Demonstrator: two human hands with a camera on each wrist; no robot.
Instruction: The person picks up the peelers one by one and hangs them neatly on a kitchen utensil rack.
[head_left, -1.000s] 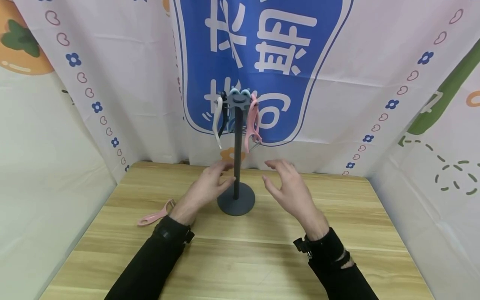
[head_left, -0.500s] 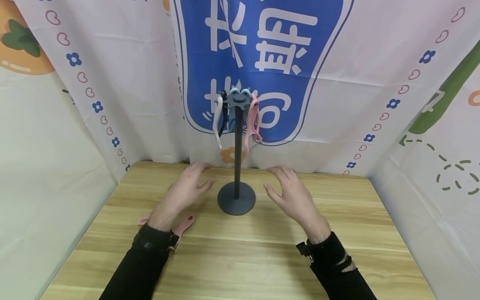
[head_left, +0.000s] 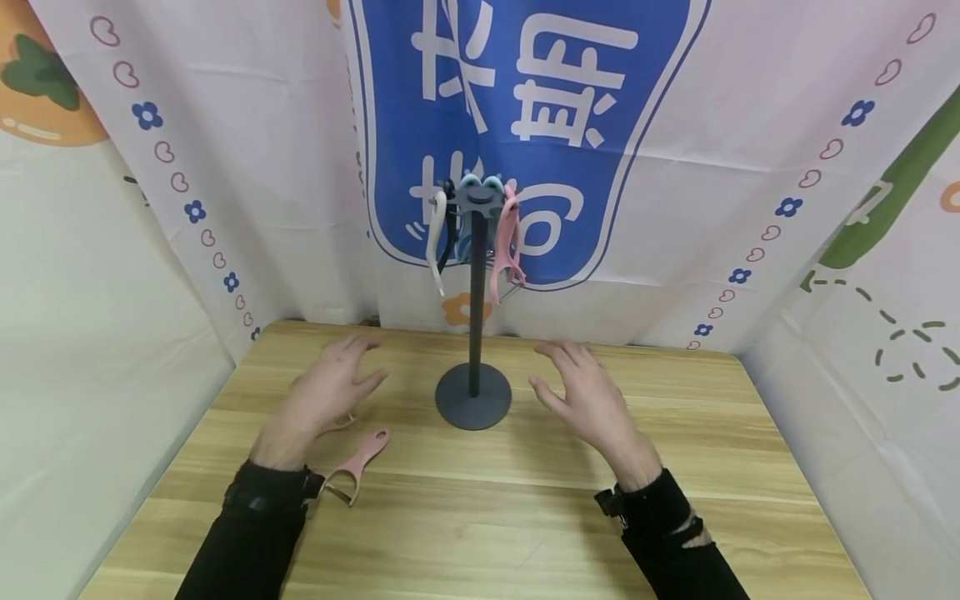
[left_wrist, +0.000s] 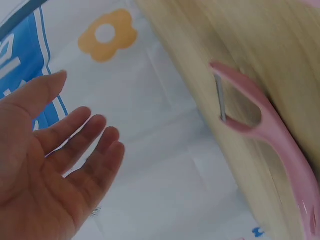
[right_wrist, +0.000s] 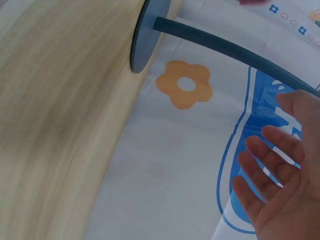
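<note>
A dark grey stand [head_left: 474, 397] with a round base and a thin pole stands at the table's middle. White [head_left: 433, 242], pink [head_left: 504, 250] and darker peelers hang from its top. My left hand [head_left: 322, 396] hovers open to the left of the base, palm down, holding nothing; the left wrist view shows its fingers [left_wrist: 55, 170] spread. A pink peeler [head_left: 358, 462] lies flat on the table by my left wrist and shows again [left_wrist: 260, 125] beside the hand. My right hand [head_left: 588, 396] hovers open just right of the base, also empty [right_wrist: 285, 190].
The wooden table [head_left: 487, 517] is walled in by printed white cloth [head_left: 675, 208] at the back and both sides. A sliver of another pink thing [head_left: 339, 423] peeks out under my left hand. The stand's base [right_wrist: 147, 35] is near the back edge.
My left hand has drawn away from the stand's pole, leftward and toward me. The pink peeler by its wrist has come into sight. The right hand sank slightly and stayed open.
</note>
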